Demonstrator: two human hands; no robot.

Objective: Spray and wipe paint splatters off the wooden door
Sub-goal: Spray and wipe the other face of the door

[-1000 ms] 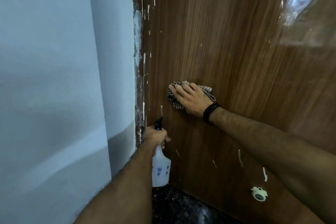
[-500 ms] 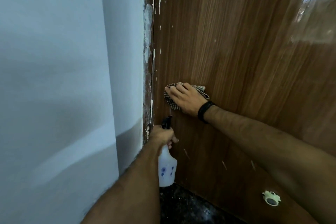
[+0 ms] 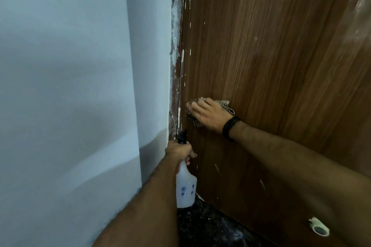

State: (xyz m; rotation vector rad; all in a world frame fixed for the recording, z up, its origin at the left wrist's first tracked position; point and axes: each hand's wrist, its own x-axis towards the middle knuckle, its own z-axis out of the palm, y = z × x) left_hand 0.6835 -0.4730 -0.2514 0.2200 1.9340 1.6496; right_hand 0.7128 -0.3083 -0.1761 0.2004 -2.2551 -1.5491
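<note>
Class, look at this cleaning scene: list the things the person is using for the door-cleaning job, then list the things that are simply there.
In use:
wooden door
paint splatters
checked cloth, under the right hand
spray bottle, gripped by the left hand

Just there:
blue-grey wall
white door stopper
dark speckled floor

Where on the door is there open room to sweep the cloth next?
Bare wood spreads right of and above the cloth under the right hand. Crowded: the door's left edge, with paint drips above and the left hand's spray bottle below.
</note>
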